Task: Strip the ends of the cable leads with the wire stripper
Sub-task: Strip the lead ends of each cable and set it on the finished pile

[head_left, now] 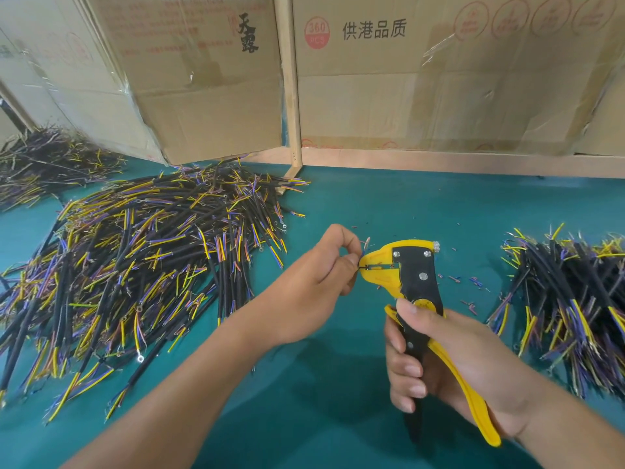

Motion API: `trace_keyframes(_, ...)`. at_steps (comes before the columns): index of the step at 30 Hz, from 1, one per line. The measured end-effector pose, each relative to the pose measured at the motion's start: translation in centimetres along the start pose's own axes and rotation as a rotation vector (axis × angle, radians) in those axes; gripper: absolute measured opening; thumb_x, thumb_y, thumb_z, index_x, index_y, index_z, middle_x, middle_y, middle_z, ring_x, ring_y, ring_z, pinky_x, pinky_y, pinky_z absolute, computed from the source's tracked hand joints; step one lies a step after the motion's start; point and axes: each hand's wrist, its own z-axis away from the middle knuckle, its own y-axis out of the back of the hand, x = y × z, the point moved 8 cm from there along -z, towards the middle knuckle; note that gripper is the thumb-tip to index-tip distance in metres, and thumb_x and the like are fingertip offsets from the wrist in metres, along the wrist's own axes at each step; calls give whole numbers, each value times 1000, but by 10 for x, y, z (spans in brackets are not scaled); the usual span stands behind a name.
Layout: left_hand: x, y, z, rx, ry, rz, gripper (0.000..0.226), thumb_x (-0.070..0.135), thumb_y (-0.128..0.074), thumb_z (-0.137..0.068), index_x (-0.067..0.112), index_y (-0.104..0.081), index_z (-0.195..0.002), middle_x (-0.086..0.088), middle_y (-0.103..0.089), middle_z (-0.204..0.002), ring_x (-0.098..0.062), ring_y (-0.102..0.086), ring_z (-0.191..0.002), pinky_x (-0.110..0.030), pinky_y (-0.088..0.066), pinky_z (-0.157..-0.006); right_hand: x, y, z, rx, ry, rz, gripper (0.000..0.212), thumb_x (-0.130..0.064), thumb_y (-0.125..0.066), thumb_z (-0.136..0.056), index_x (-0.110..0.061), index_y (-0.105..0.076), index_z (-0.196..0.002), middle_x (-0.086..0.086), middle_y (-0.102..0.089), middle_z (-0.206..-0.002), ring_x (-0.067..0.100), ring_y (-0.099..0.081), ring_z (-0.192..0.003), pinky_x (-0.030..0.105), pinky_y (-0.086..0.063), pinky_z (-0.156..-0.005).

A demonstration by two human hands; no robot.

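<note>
Where the green mat point(338, 384) covers the bench, the wire stripper point(411, 275) stands near the middle, and everything else is placed around it. The right hand point(449, 360) wraps its fingers and thumb around the stripper's black and yellow handles, just below the tool's head. The yellow nose of the stripper points left, and a thin lead point(363, 267) enters it there. The left hand point(321, 275), just left of the nose, pinches that lead between thumb and curled fingers; the rest of the cable is hidden behind the hand.

Far to the left of the stripper lies a wide heap of cables point(142, 258), black sheaths with yellow, purple and orange leads fanning out at the ends, some carrying small ring terminals. Beyond that heap, further left and back, is a second, darker pile point(50, 164). To the right of the stripper sits another pile of cables point(568, 299), near the mat's right edge. Small bits of coloured insulation point(470, 282) are scattered on the mat just right of the stripper's head.

Behind the stripper, at the back of the bench, a wooden frame point(292, 96) stands upright, with flattened cardboard boxes point(406, 79) taped across it as a wall, printed with Chinese characters and a red "360 PCS" stamp.
</note>
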Motion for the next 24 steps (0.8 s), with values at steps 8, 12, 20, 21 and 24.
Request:
trace_keyframes(8, -1, 2, 1, 18, -17, -33, 11, 20, -33, -105, 19, -41, -98, 12, -40, -60, -7, -30, -53, -16, -28, -51, 3, 0, -1, 23, 5, 12, 48, -47, -77, -79, -7, -52, -70, 10, -33, -60, 23, -34, -47, 36, -41, -50)
trace_keyframes(12, -3, 1, 0, 28, -25, -74, 11, 24, -31, -104, 19, -41, -101, 10, -38, -60, -9, -28, -53, -20, -28, -50, 2, 4, -1, 108, 12, 12, 51, -52, -77, -72, -12, -47, -64, 4, -29, -54, 16, -27, -39, 25, -34, -43)
trace_keyframes(20, -6, 7, -3, 52, -54, -22, 11, 27, -35, -96, 32, -44, -94, 10, -33, -57, -13, -26, -56, -24, -27, -51, -1, 1, 0, 94, 23, 11, 51, -53, -76, -73, -12, -46, -66, 3, -28, -53, 14, -25, -37, 21, -31, -42)
trace_keyframes(21, -7, 12, -3, 60, -49, -26, 12, 26, -37, -95, 35, -45, -93, 9, -32, -57, -15, -26, -57, -28, -26, -50, -3, 2, 0, 87, 32, 8, 50, -52, -76, -73, -12, -46, -66, 3, -28, -53, 14, -25, -37, 21, -32, -41)
trace_keyframes(24, -15, 52, -7, 242, 0, -34, 13, 23, -40, -88, 32, -48, -93, 0, -30, -62, -16, -24, -56, -30, -21, -48, -26, 16, 7, 119, 112, -80, 47, -50, -75, -73, -14, -46, -63, 0, -28, -52, 11, -26, -34, 20, -32, -37)
